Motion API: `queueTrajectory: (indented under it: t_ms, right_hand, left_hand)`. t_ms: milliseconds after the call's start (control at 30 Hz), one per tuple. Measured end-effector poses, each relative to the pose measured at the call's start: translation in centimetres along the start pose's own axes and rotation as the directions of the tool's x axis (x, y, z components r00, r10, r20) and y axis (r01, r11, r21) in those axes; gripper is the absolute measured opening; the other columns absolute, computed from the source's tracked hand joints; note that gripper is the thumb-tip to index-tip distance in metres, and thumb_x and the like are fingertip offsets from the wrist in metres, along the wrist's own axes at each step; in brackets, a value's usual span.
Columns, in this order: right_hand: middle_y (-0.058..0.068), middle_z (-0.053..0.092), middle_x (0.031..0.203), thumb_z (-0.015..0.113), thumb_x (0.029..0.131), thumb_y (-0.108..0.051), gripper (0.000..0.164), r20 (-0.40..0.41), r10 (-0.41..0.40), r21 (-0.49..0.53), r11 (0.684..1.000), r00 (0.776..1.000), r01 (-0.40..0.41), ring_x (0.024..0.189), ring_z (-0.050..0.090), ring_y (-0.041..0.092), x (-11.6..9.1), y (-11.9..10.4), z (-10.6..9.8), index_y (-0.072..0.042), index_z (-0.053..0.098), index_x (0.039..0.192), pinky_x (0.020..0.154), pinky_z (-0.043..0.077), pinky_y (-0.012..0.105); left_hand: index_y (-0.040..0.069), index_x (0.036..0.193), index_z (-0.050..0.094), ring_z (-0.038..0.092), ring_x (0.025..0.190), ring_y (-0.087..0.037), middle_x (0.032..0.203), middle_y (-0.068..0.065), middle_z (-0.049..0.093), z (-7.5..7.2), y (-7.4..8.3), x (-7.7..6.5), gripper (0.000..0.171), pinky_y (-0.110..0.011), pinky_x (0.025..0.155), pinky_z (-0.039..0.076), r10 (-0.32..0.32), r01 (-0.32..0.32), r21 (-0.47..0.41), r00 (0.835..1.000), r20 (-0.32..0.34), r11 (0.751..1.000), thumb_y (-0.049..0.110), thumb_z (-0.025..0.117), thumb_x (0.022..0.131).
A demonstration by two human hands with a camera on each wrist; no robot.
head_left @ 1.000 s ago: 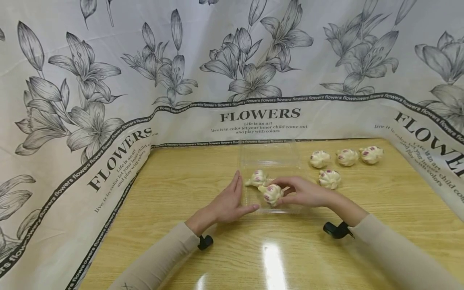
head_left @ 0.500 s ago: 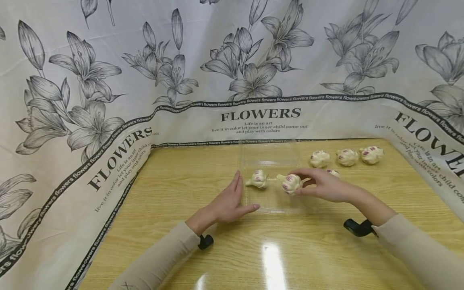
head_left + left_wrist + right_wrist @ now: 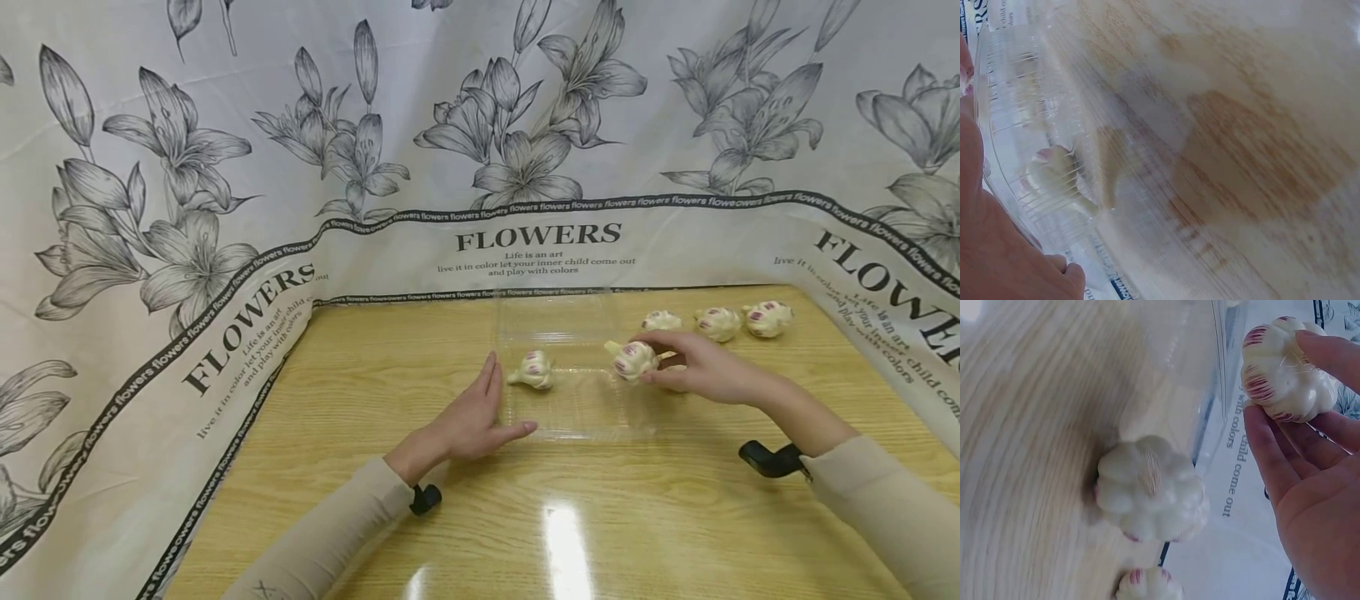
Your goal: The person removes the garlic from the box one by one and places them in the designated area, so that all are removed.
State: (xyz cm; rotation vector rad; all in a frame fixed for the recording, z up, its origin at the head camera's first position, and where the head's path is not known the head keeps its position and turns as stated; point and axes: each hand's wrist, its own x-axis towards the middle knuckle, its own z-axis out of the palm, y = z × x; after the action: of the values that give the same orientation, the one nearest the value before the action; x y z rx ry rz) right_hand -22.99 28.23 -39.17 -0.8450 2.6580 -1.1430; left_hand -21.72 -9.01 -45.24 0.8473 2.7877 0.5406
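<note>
My left hand [image 3: 468, 417] rests along the left side of a clear plastic box [image 3: 566, 417], fingers straight and thumb at its front edge. Inside the box, towards the left, lies a white garlic bulb [image 3: 535, 370] with purple streaks; the left wrist view shows this bulb [image 3: 1054, 178] through the ribbed wall. My right hand [image 3: 701, 367] pinches another garlic bulb [image 3: 632, 361] between thumb and fingers, raised over the box's right edge. Below that hand, a further bulb [image 3: 1150, 487] sits on the table in the right wrist view; in the head view the hand mostly hides it.
Three more garlic bulbs line the back right of the table: a left one [image 3: 662, 321], a middle one [image 3: 717, 324] and a right one [image 3: 768, 318]. The box's transparent lid [image 3: 555, 319] lies folded back towards the flower-printed cloth [image 3: 397, 258] behind the table.
My right hand has carried its garlic bulb rightwards and back, from the middle of the box to above its right edge. The left hand and the bulb in the box stay put.
</note>
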Motion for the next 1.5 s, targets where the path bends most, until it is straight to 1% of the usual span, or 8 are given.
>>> queueTrajectory:
  t_ms: [233,767,933,1100,1167,1300,1400,1500]
  right_hand:
    - [0.029,0.059,0.135,0.071,0.097,-0.011,0.057,-0.024,0.045,-0.032,0.998,0.999,-0.046,0.118,0.063,0.046,-0.7,0.9,-1.6,0.009,0.047,0.146,0.090,0.056,0.022]
    - [0.033,0.055,0.137,0.071,0.098,-0.011,0.055,-0.128,0.092,-0.138,0.984,0.988,-0.110,0.121,0.057,0.054,-2.5,3.4,-4.4,0.010,0.048,0.144,0.096,0.055,0.055]
    - [0.034,0.056,0.136,0.071,0.098,-0.014,0.060,-0.155,0.110,-0.151,0.979,0.982,-0.134,0.118,0.059,0.049,-3.1,4.4,-5.0,0.012,0.045,0.145,0.091,0.060,0.032]
    - [0.034,0.058,0.132,0.073,0.096,-0.012,0.056,-0.195,0.102,-0.167,0.977,0.975,-0.136,0.111,0.061,0.012,-3.9,5.2,-5.5,0.013,0.051,0.141,0.083,0.048,0.004]
    - [0.034,0.059,0.131,0.073,0.096,-0.012,0.055,-0.205,0.107,-0.175,0.974,0.973,-0.144,0.111,0.062,0.014,-4.3,5.5,-5.6,0.012,0.052,0.140,0.083,0.047,0.002]
    - [0.037,0.056,0.132,0.072,0.097,-0.012,0.056,-0.201,0.122,-0.183,0.970,0.972,-0.160,0.115,0.057,0.050,-5.0,6.1,-5.9,0.015,0.049,0.141,0.082,0.045,0.001]
    - [0.037,0.057,0.131,0.072,0.096,-0.011,0.055,-0.203,0.127,-0.181,0.970,0.971,-0.165,0.111,0.064,0.018,-5.5,6.6,-6.0,0.015,0.050,0.140,0.082,0.043,0.000]
    - [0.037,0.057,0.130,0.073,0.095,-0.011,0.055,-0.209,0.133,-0.180,0.969,0.969,-0.172,0.103,0.048,-0.016,-6.0,7.3,-5.9,0.016,0.052,0.138,0.082,0.041,0.000]
  left_hand:
    - [-0.003,0.159,-0.011,0.021,0.153,-0.037,0.168,-0.023,-0.015,0.1,0.1,-0.1,0.115,-0.039,0.124,0.026,-0.004,0.004,-0.011,1.000,0.001,1.000,0.077,0.042,0.095]
    - [-0.004,0.159,-0.010,0.019,0.154,-0.037,0.168,-0.024,-0.016,0.1,0.0,0.0,0.117,-0.039,0.125,0.024,0.000,0.000,-0.005,1.000,0.003,1.000,0.078,0.042,0.095]
    - [-0.003,0.159,-0.012,0.018,0.154,-0.036,0.168,-0.023,-0.016,0.1,-0.1,0.1,0.116,-0.039,0.125,0.023,0.005,-0.005,-0.010,1.000,0.001,1.000,0.078,0.042,0.095]
    - [-0.003,0.159,-0.011,0.019,0.154,-0.036,0.168,-0.023,-0.017,0.2,-0.2,0.1,0.116,-0.038,0.125,0.024,0.010,-0.010,-0.002,1.000,-0.004,1.000,0.079,0.041,0.095]
    - [-0.003,0.159,-0.012,0.019,0.154,-0.036,0.168,-0.023,-0.017,0.2,-0.3,0.1,0.116,-0.038,0.124,0.024,0.011,-0.011,0.002,1.000,-0.004,1.000,0.079,0.040,0.095]
    - [-0.003,0.159,-0.012,0.020,0.153,-0.036,0.168,-0.023,-0.018,0.3,-0.3,0.1,0.116,-0.038,0.124,0.025,0.011,-0.011,0.002,1.000,-0.003,1.000,0.079,0.040,0.095]
    - [-0.003,0.159,-0.011,0.020,0.153,-0.036,0.168,-0.023,-0.017,0.3,-0.2,0.1,0.116,-0.038,0.124,0.025,0.008,-0.008,0.000,1.000,-0.002,1.000,0.079,0.040,0.095]
    - [-0.003,0.159,-0.012,0.020,0.153,-0.037,0.168,-0.024,-0.017,0.2,-0.2,0.1,0.116,-0.038,0.124,0.025,0.006,-0.006,-0.002,1.000,-0.002,1.000,0.079,0.041,0.095]
